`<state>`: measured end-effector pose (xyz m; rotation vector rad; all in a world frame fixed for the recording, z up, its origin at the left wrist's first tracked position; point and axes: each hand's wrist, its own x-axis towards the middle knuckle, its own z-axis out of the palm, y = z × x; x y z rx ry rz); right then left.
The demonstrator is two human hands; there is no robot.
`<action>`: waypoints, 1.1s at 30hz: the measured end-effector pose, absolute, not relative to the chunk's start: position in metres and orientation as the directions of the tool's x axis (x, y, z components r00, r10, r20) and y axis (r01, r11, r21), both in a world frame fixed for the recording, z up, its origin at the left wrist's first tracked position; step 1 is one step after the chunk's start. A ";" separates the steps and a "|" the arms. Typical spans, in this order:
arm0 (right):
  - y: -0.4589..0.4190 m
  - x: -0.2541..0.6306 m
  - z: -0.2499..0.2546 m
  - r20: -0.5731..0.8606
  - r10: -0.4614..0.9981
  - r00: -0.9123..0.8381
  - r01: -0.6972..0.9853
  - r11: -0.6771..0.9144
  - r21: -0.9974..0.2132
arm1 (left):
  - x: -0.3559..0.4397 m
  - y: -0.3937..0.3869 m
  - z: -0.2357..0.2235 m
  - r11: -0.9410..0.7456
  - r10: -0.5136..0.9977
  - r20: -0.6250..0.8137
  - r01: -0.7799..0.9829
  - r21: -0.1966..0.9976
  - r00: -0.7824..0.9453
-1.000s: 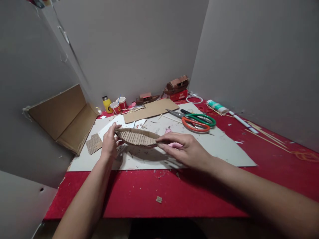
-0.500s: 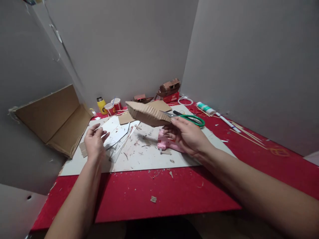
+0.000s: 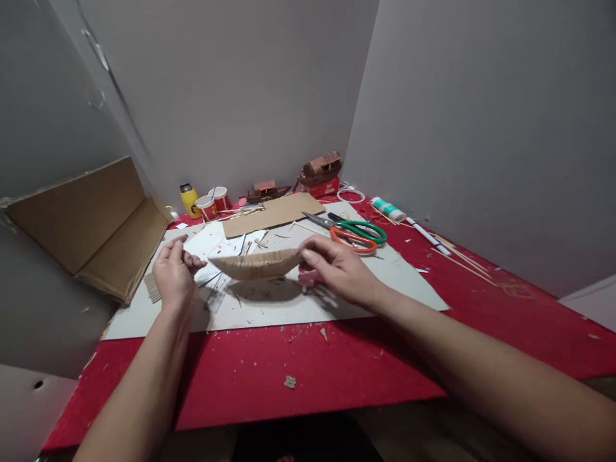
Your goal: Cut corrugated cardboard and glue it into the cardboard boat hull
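Over a large pale board [image 3: 404,289] on the red-covered bench [image 3: 308,366], the right hand [image 3: 344,269] is pinching the right end of a slim, boat-shaped brown cardboard hull [image 3: 257,264], its thumb and fingers closing on the tip. The hull is hanging level just above the board. The left hand [image 3: 174,273] is hovering at the hull's left tip with fingers parting and loosely curling, gripping nothing; whether a fingertip is touching the tip is impossible to tell.

With one end carrying the weight, the hull could be swinging down or twisting loose, and too hard a pinch could be creasing the thin cardboard or opening its seam. A pink plastic tool [image 3: 308,277] is sitting partly hidden behind the right hand, so a low dip could be knocking it. Scissors are lying just beyond, where a reaching wrist could be catching them.

Counting: one hull, one pink tool, two pairs of scissors, one with green handles [image 3: 356,224] and one with orange handles [image 3: 360,251]. At the far side, two brown model boats [image 3: 321,170] [image 3: 264,190] are standing, with two red-and-white paper cups [image 3: 206,210] [image 3: 219,200] and one yellow bottle [image 3: 190,204] to their left.
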<state>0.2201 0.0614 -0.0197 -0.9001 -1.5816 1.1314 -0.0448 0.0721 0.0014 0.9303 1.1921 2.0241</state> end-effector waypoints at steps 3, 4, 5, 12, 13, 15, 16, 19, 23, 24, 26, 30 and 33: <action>0.058 0.218 -0.024 0.454 0.758 -0.468 0.343 0.629 -0.697 | -0.046 0.073 0.002 -0.422 0.766 0.271 -0.137 0.896 -0.583; 0.058 0.217 -0.025 0.465 0.724 -0.510 0.376 0.674 -0.636 | -0.046 0.073 0.002 -0.419 0.768 0.270 -0.136 0.898 -0.581; 0.059 0.217 -0.026 0.473 0.702 -0.532 0.390 0.699 -0.600 | -0.046 0.073 0.001 -0.413 0.771 0.267 -0.135 0.901 -0.577; 0.054 0.221 -0.022 0.537 0.783 -0.314 0.385 0.622 -0.682 | -0.038 0.071 -0.001 -0.378 0.788 0.275 -0.081 0.922 -0.552; 0.051 0.220 -0.019 0.510 0.818 -0.266 0.316 0.574 -0.755 | -0.037 0.070 -0.001 -0.382 0.784 0.286 -0.065 0.922 -0.550; 0.046 0.220 -0.013 0.410 0.889 -0.203 0.131 0.440 -0.888 | -0.032 0.066 -0.001 -0.405 0.774 0.341 -0.002 0.914 -0.534; 0.044 0.219 -0.010 0.358 0.916 -0.184 0.043 0.371 -0.928 | -0.029 0.063 -0.001 -0.423 0.767 0.384 0.046 0.905 -0.514; 0.041 0.219 -0.004 0.264 0.955 -0.139 -0.119 0.248 -0.961 | -0.017 0.052 -0.002 -0.466 0.761 0.503 0.195 0.863 -0.409; 0.040 0.220 -0.002 0.179 0.962 -0.206 -0.191 0.140 -0.972 | 0.003 0.035 -0.007 -0.451 0.813 0.527 0.304 0.839 -0.249; 0.039 0.220 -0.002 0.174 0.954 -0.245 -0.195 0.128 -0.972 | 0.007 0.031 -0.008 -0.461 0.820 0.537 0.328 0.825 -0.198; 0.037 0.219 -0.003 0.199 0.927 -0.319 -0.214 0.134 -0.968 | 0.015 0.025 -0.011 -0.503 0.826 0.560 0.357 0.787 -0.070; 0.032 0.216 -0.005 0.263 0.864 -0.430 -0.279 0.150 -0.948 | 0.022 0.018 -0.016 -0.607 0.791 0.577 0.379 0.699 0.202; 0.029 0.217 -0.007 0.276 0.834 -0.477 -0.317 0.129 -0.940 | 0.023 0.018 -0.018 -0.657 0.750 0.597 0.424 0.623 0.285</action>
